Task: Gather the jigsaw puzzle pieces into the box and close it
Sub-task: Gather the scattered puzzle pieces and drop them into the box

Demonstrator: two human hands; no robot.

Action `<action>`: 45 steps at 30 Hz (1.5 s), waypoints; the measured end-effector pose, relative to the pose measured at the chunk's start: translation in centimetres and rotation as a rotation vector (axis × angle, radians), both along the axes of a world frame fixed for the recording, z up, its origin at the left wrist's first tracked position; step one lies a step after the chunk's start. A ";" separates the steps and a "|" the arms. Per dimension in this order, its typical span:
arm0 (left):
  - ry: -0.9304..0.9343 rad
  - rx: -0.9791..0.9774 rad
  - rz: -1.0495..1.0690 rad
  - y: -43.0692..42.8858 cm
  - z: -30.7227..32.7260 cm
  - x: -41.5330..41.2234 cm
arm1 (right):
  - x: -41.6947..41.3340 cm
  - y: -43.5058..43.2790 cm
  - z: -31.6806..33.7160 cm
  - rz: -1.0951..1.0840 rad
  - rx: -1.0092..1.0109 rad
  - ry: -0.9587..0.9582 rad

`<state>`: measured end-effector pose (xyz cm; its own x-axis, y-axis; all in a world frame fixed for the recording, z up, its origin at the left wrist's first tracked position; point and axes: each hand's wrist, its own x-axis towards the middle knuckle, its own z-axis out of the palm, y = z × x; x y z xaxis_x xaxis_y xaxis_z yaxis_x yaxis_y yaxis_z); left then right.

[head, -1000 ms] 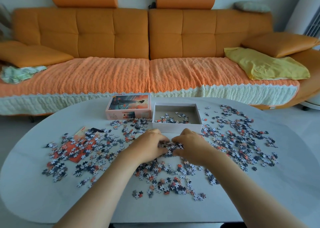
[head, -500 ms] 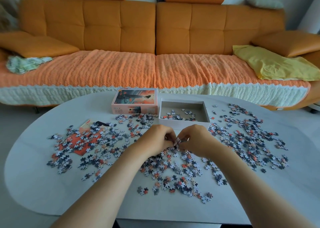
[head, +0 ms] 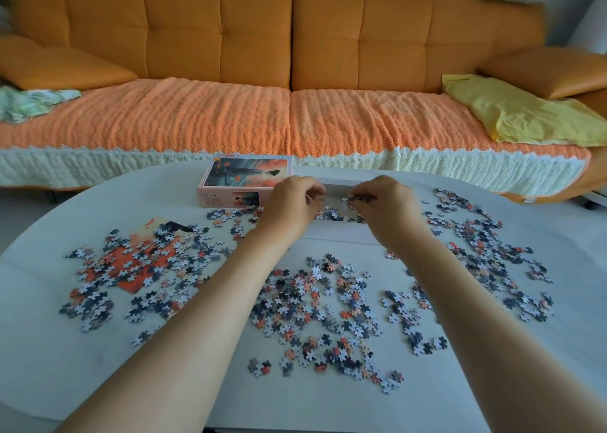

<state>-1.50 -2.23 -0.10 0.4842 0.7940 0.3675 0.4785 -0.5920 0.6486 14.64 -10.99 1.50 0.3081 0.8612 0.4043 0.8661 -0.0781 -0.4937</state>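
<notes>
Over the open white box (head: 341,233) near the table's (head: 82,367) far edge, the right hand (head: 384,202) pinches a few puzzle pieces (head: 353,199) in curled fingertips, the left hand (head: 292,202) curls likewise, its contents unclear, and most pieces lie scattered around, the printed lid (head: 244,178) just left of the box.

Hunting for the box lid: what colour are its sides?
Pale pink; the lid shows best in head view.

An orange sofa (head: 216,35) with a knit cover (head: 184,117) holds a yellow cloth (head: 512,113) behind the white table (head: 65,367).
</notes>
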 end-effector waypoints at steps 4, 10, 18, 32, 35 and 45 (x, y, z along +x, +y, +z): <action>0.188 0.188 -0.043 0.3 -0.8 0.4 | 0.6 0.1 -1.3 0.067 -0.155 -0.098; 0.302 0.330 -0.122 -0.8 -0.9 -0.8 | 0.1 -0.8 -1.0 0.131 -0.079 -0.137; 0.301 0.215 -0.165 -4.0 -0.4 -4.5 | -2.6 -4.0 -0.6 0.352 -0.267 -0.137; 0.525 -0.114 -0.238 -5.9 -0.6 -6.8 | -3.5 -6.2 -0.4 0.274 -0.568 -0.114; 0.672 -0.113 -0.243 -5.8 -0.7 -7.1 | -3.3 -6.8 -0.2 0.217 -0.700 -0.159; 0.506 -0.122 -0.234 -5.9 -1.4 -5.9 | -5.7 -5.5 -1.0 0.225 -0.646 -0.081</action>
